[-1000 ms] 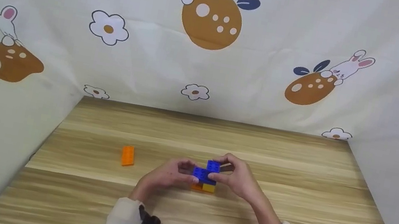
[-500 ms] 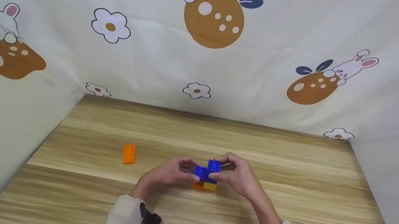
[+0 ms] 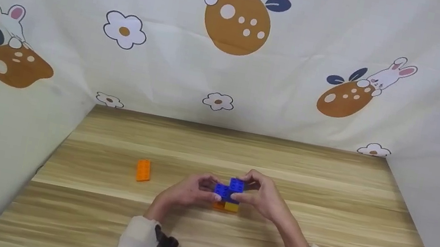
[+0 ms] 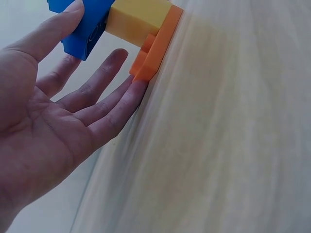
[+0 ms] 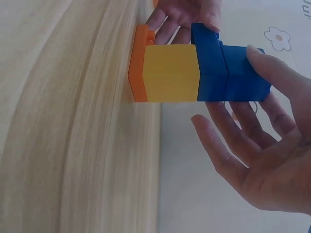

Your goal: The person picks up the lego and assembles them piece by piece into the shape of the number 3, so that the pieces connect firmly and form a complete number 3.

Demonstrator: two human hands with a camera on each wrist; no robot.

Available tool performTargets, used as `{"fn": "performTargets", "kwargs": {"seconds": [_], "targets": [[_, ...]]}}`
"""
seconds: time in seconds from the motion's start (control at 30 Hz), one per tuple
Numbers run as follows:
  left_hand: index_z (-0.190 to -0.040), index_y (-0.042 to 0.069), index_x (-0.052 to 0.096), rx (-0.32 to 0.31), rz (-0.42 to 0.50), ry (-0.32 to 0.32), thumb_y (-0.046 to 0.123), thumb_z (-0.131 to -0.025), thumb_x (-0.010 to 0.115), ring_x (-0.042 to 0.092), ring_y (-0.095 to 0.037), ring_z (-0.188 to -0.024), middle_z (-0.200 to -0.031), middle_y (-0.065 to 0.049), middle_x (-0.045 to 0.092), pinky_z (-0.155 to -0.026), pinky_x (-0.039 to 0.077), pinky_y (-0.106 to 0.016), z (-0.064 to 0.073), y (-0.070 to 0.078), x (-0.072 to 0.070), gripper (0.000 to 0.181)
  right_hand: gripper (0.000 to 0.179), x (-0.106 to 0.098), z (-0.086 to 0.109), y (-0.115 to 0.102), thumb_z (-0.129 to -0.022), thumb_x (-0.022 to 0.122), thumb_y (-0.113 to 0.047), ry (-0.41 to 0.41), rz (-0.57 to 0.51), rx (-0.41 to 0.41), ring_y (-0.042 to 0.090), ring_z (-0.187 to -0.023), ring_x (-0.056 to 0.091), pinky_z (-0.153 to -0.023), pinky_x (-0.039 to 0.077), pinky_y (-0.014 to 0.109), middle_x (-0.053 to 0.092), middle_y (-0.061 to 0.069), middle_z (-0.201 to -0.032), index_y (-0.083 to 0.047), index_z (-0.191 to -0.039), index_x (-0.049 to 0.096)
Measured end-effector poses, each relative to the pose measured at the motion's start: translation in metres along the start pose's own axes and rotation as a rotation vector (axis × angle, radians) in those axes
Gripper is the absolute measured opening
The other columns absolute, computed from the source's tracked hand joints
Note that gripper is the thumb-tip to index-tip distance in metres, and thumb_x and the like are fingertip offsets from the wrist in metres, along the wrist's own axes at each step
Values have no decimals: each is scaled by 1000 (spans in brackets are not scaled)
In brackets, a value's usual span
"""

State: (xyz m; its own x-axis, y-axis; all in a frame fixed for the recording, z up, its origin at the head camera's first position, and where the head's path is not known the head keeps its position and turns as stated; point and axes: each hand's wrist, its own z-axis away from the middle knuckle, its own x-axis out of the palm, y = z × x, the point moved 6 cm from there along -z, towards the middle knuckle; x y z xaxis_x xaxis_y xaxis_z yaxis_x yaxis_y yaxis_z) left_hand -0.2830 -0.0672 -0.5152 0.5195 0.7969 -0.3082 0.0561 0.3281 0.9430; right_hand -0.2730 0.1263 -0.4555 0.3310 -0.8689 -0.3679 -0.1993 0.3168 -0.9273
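A small tower of toy building bricks stands on the wooden table between both hands. At its base is an orange brick plate [image 5: 138,68], topped by a yellow brick [image 5: 171,73] at one end. Above the yellow one lies a longer blue brick [image 3: 221,190], its studded end jutting left. A square blue brick [image 3: 236,185] sits uppermost on the right. My left hand [image 3: 190,190] pinches the jutting end of the longer blue brick, its lower fingertips right at the orange plate. Thumb on one side and fingers on the other, my right hand [image 3: 267,199] grips the top blue brick.
A loose orange brick plate [image 3: 143,170] lies on the table [image 3: 327,183] to the left of the left hand. A pale cloth [image 3: 156,71] printed with rabbits, fruit and flowers walls the table at the back and both sides.
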Motion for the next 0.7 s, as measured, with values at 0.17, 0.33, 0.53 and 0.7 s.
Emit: {"fn": "performTargets", "kwargs": {"seconds": [0.17, 0.33, 0.53, 0.7], "targets": [[-127, 5, 59, -3, 33, -2, 30, -92, 73, 65, -23, -111, -124, -17, 67, -95, 57, -38, 0, 1, 0, 45, 31, 2, -1, 2, -80, 84, -10, 6, 21, 28, 28, -99, 69, -83, 60, 34, 70, 20, -113, -2, -101, 62], [-127, 6, 60, -10, 21, 2, 29, -92, 74, 65, -23, -111, -124, -16, 67, -95, 57, -40, 1, 5, 1, 44, 33, 1, -1, 4, -79, 85, -11, 12, 39, 59, 29, -101, 69, -86, 59, 37, 71, 17, -112, -4, -102, 62], [-129, 12, 63, -10, -50, 10, 35, -90, 75, 63, -23, -116, -127, -10, 67, -101, 53, -41, 6, 11, -10, 46, 35, -1, 0, 4, -79, 84, -10, 17, 49, 80, 30, -103, 69, -87, 58, 38, 71, 16, -111, -3, -105, 62], [-133, 1, 58, 29, 10, 65, 28, -94, 71, 62, -30, -122, -133, -20, 63, -101, 54, -40, 18, 14, -34, 50, 36, 2, -1, 5, -80, 84, -13, 13, 68, 116, 29, -106, 68, -91, 56, 41, 71, 14, -111, -4, -107, 63]]}}
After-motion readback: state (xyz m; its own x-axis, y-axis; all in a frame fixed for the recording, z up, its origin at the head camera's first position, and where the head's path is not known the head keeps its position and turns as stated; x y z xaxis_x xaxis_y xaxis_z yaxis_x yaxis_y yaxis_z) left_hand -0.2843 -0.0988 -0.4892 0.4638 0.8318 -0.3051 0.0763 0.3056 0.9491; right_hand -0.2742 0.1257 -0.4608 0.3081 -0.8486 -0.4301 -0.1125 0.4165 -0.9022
